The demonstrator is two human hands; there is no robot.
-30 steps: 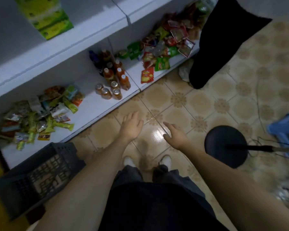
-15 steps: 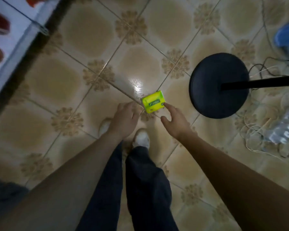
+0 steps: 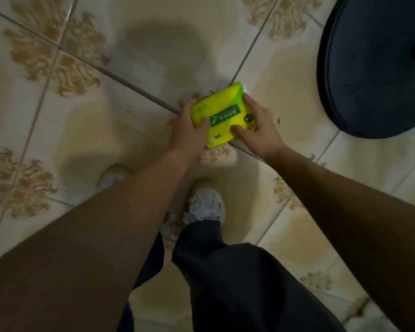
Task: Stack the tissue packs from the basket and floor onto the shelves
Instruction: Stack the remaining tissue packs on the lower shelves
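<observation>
A yellow-green tissue pack (image 3: 222, 115) with a green label lies low over the tiled floor, just ahead of my feet. My left hand (image 3: 186, 130) grips its left end, thumb on top. My right hand (image 3: 258, 127) clasps its right end, thumb pressed on the top face and fingers around the far edge. Whether the pack still touches the floor cannot be told. The shelves and the basket are out of view.
A round dark stand base (image 3: 374, 65) sits on the floor at the upper right, close to my right hand. My white shoes (image 3: 207, 207) and dark trousers (image 3: 237, 279) fill the lower middle. Patterned beige tiles (image 3: 58, 68) spread to the left.
I have bent much lower and the floor looks far closer. Both hands, which were apart and holding nothing beside the pack, now grip its two ends.
</observation>
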